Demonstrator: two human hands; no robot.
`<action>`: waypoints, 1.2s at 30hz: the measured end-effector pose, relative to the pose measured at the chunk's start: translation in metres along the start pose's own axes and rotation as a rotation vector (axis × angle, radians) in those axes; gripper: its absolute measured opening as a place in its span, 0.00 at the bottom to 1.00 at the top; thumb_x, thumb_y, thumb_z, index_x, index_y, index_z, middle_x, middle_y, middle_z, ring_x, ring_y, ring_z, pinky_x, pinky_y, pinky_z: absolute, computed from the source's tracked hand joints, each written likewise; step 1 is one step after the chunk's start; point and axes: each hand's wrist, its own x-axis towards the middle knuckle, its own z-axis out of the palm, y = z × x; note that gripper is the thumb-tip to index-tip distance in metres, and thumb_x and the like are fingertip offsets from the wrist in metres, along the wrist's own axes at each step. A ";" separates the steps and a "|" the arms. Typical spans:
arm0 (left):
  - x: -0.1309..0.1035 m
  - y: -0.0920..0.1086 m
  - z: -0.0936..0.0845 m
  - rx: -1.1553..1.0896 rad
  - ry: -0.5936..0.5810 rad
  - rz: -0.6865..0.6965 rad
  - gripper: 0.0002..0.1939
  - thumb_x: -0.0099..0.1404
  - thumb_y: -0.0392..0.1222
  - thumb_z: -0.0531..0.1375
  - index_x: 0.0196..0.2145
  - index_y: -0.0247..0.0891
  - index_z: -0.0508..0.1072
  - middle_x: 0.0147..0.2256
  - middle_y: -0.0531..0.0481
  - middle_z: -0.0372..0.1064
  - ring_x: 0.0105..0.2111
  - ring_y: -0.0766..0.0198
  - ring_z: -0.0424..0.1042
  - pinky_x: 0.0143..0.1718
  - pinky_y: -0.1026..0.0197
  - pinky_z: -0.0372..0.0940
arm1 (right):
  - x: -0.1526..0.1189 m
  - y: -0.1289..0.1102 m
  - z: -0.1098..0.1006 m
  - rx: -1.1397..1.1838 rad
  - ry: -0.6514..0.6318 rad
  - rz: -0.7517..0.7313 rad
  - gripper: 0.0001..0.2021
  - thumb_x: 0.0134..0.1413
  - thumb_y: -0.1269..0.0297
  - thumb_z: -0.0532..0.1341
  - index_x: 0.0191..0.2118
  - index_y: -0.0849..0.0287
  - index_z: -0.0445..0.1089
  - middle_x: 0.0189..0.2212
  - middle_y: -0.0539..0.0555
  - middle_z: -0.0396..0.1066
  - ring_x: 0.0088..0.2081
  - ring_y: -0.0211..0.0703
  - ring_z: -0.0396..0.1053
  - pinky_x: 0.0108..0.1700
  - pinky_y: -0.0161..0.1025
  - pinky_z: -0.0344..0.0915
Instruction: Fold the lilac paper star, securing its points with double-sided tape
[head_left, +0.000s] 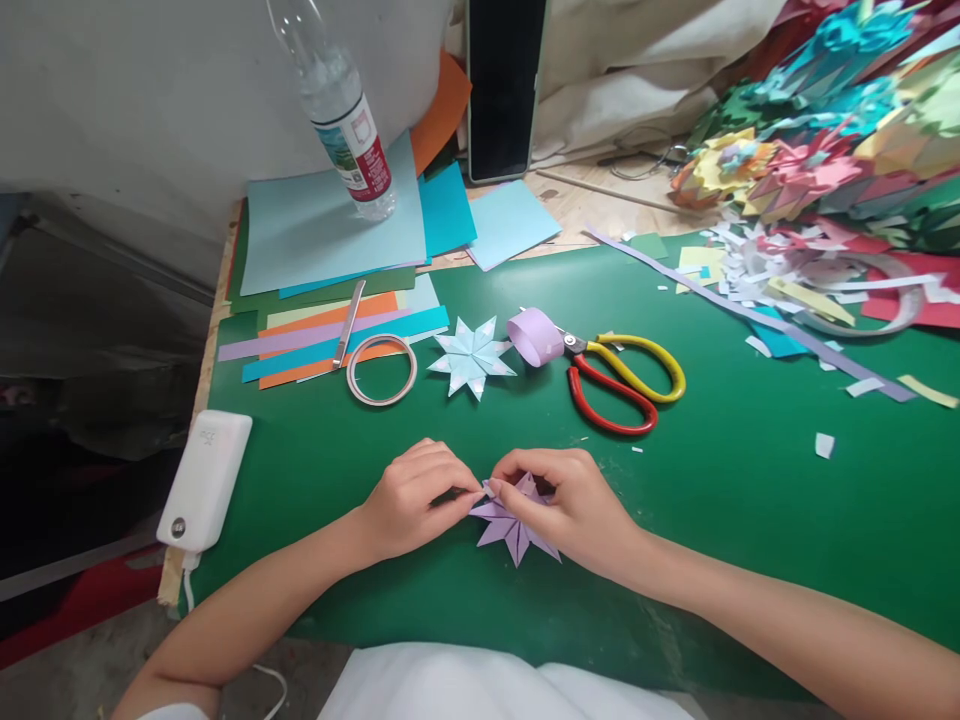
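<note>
A purple folded paper star (517,532) lies on the green table top close to the front edge, partly covered by my fingers. My left hand (424,497) pinches at the star's upper left point, thumb and fingertips pressed together. Over the star, my right hand (574,505) closes its thumb and forefinger at the same point, and the fingertips of both hands nearly touch. Just beyond them sit a light blue paper star (472,358), a rolled purple paper ring (535,338) and scissors (626,380) with one red and one yellow handle.
A tape roll (381,370), tweezers (349,325) and coloured paper strips (307,350) lie at the left. A water bottle (352,140) stands on paper sheets (330,225). A white power bank (206,480) rests at the left edge. Paper scraps (750,265) and paper flowers (817,165) crowd the right.
</note>
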 end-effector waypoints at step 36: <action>-0.003 -0.006 -0.002 0.042 -0.038 0.156 0.05 0.63 0.28 0.62 0.36 0.33 0.70 0.30 0.47 0.75 0.29 0.66 0.69 0.31 0.62 0.64 | 0.001 0.003 -0.005 0.035 -0.008 -0.139 0.06 0.55 0.66 0.61 0.29 0.59 0.72 0.27 0.50 0.71 0.28 0.32 0.65 0.30 0.31 0.59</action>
